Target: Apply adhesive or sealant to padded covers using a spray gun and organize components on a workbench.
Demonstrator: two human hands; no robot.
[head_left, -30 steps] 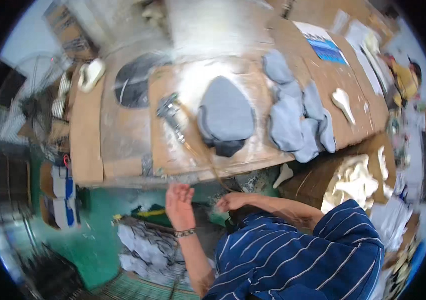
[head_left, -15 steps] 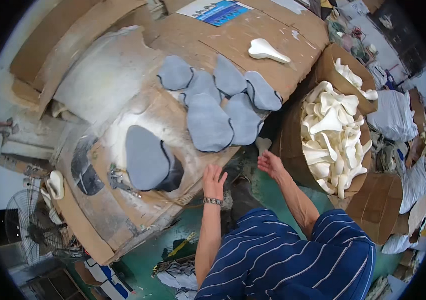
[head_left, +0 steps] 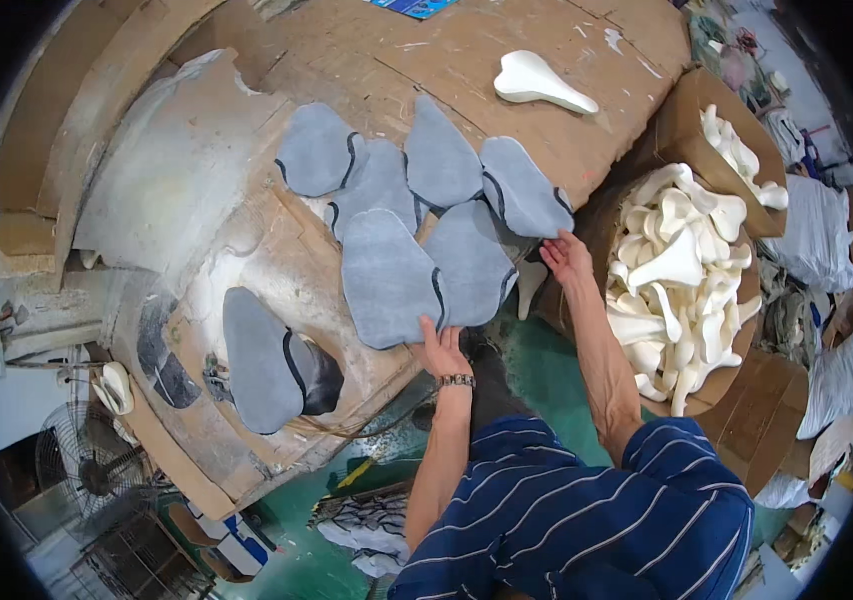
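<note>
Several grey, teardrop-shaped saddle covers with black edging lie overlapping on the cardboard-covered bench (head_left: 637, 60). My left hand (head_left: 442, 352), with a bracelet on its wrist, touches the near corner of the closest cover (head_left: 387, 275); its fingers are stretched out and apart. At the lower right end of the rightmost cover (head_left: 525, 188), the fingertips of my right hand (head_left: 569, 260) meet its edge, fingers loosely spread. Another grey cover (head_left: 262, 365) rests at the left against a black rounded form (head_left: 323, 378). A cream saddle-shaped pad (head_left: 539, 82) lies farther back.
To the right stands a cardboard box (head_left: 592, 215) heaped with cream saddle pads (head_left: 682, 260), with a smaller box (head_left: 687, 110) of them behind. A fan (head_left: 92, 465) stands beyond the bench's left end. Plastic bags (head_left: 817, 240) crowd the far right.
Both hands have reached forward from the bench's near edge to the grey covers. My left hand now touches the closest cover, my right the rightmost one. The view has shifted slightly.
</note>
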